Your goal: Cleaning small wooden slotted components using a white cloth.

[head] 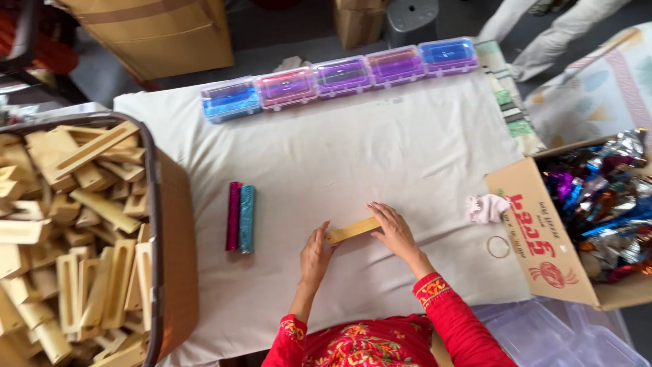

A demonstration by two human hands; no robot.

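Wood lies under both my hands: a flat, pale wooden block [352, 230] resting on the cloth near the front edge of the desk [407, 149], a little right of its middle. My left hand [316, 255] pinches the block's near-left end with the fingers curled on it, while my right hand [392, 231] lies flat over the far-right end with fingers spread, pressing it down so it sits steady between the two.

Two foil-wrapped pieces [240, 217], one magenta and one teal, lie side by side to the left of my hands, apart from the block. A crate of bare wooden blocks [75, 238] stands against the desk's left edge within my left arm's reach, and a cardboard box of shiny foil [598, 204] sits at the right edge. A row of clear glitter boxes [339, 76] lines the far edge, out of the way. A rubber band [498, 247] and a small pink cloth [486, 208] rest near the foil box.
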